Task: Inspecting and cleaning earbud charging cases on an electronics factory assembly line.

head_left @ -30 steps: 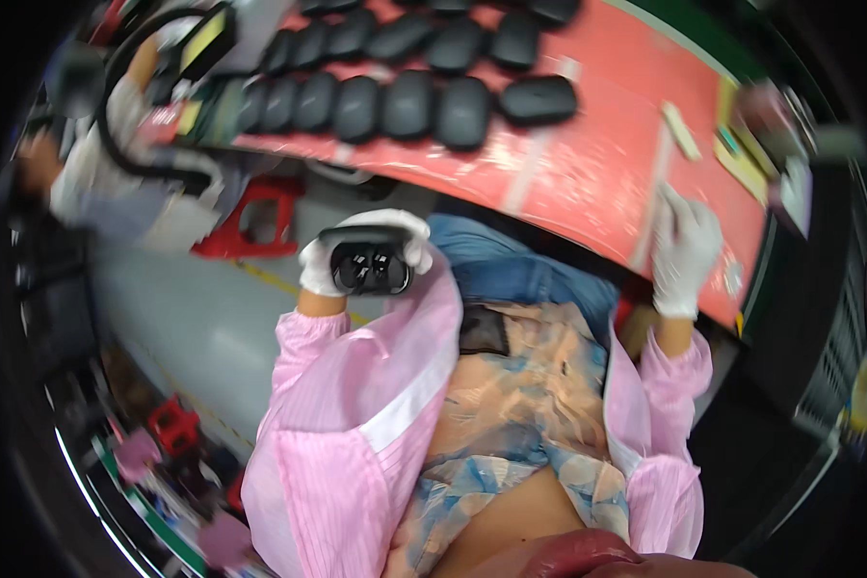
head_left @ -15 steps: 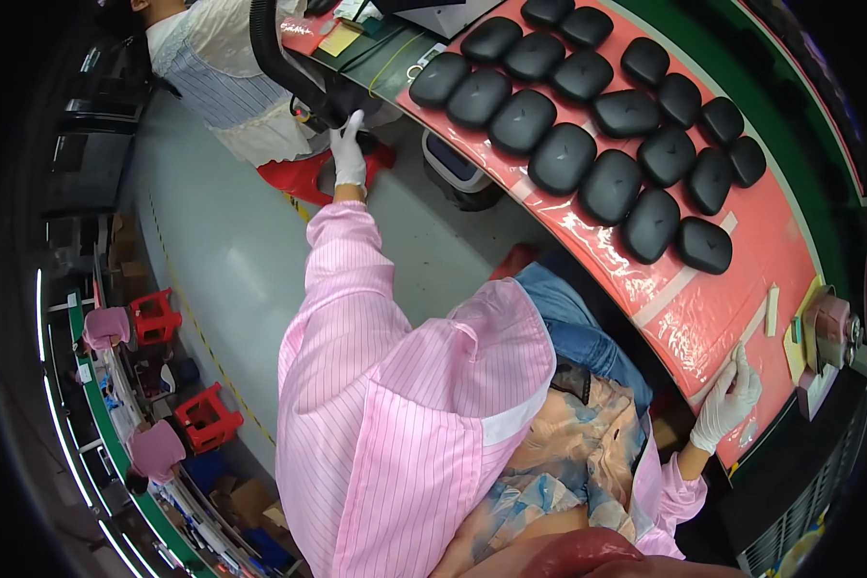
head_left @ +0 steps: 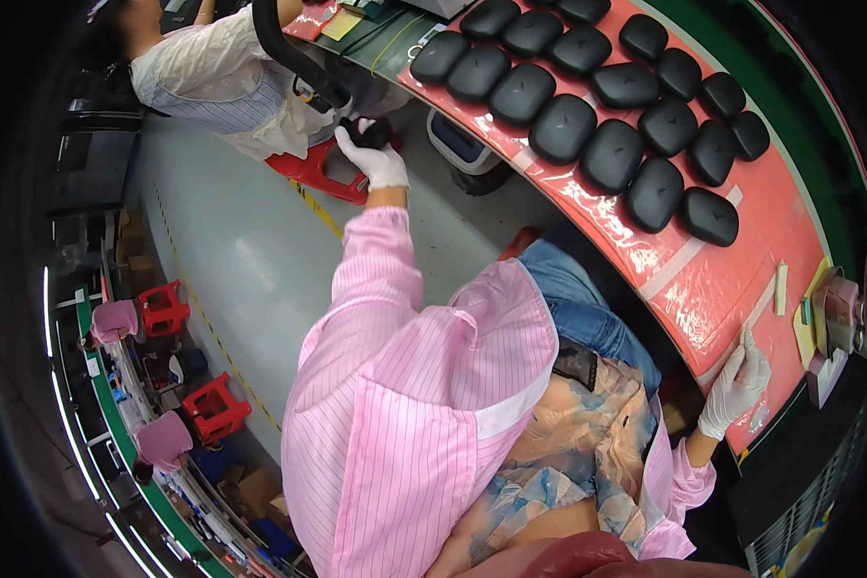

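Observation:
My left hand [head_left: 374,164], in a white glove, reaches out over the floor beside the workbench. Its fingers are closed around a small black object [head_left: 374,132], partly hidden by the hand, whose exact kind I cannot make out. Just beyond it is the lower end of a black flexible hose [head_left: 303,63]. My right hand [head_left: 735,390], also gloved, rests with straight fingers on the near edge of the red-covered bench [head_left: 684,318]. Several black rounded cases [head_left: 612,157] lie in rows on that red cover, ahead of my right hand.
A co-worker [head_left: 222,87] sits on a red stool [head_left: 318,173] at the far left. A bin [head_left: 460,154] stands under the bench. Beside my right hand are a small pale strip [head_left: 780,289] and a pink-tinted container [head_left: 841,310]. More red stools [head_left: 217,407] stand at left.
My left hand has drawn back from the hose end, toward me and slightly right, with the black object now showing in it. The view has shifted slightly; my right hand stays at the bench edge.

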Available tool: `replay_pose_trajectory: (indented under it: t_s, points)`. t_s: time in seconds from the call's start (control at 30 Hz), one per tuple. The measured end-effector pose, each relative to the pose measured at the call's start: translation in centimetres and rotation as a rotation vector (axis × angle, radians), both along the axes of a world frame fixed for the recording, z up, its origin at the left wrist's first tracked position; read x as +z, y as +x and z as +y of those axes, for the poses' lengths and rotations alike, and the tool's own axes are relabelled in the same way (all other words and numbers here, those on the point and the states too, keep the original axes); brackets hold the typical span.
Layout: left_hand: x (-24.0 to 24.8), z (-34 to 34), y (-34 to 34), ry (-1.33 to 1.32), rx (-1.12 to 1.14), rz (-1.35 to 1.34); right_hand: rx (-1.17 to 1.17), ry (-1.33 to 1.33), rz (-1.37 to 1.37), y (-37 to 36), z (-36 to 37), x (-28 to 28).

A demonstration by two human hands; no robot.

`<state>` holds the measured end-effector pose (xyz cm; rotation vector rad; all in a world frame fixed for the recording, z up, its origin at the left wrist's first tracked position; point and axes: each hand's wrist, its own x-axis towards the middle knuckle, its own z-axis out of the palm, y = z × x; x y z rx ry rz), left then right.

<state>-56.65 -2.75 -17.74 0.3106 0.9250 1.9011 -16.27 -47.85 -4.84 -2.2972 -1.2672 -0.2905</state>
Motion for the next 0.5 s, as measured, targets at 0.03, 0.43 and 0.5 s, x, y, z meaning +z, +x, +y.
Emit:
replay_pose_trajectory:
  t_s: [0.03,0.43,0.5]
  points:
    - [1.2,-3.0,1.0,0.019,-0.107,-0.005,-0.005,-0.002,0.002,-0.2,-0.2,0.0]
    - [19.1,-20.6,17.3,0.486,-1.484,0.232,0.783,0.25,0.219,-6.3,11.7,9.4]
    - [18.9,-21.4,18.7,0.477,-1.544,0.004,0.844,0.198,0.176,-6.6,11.3,9.3]
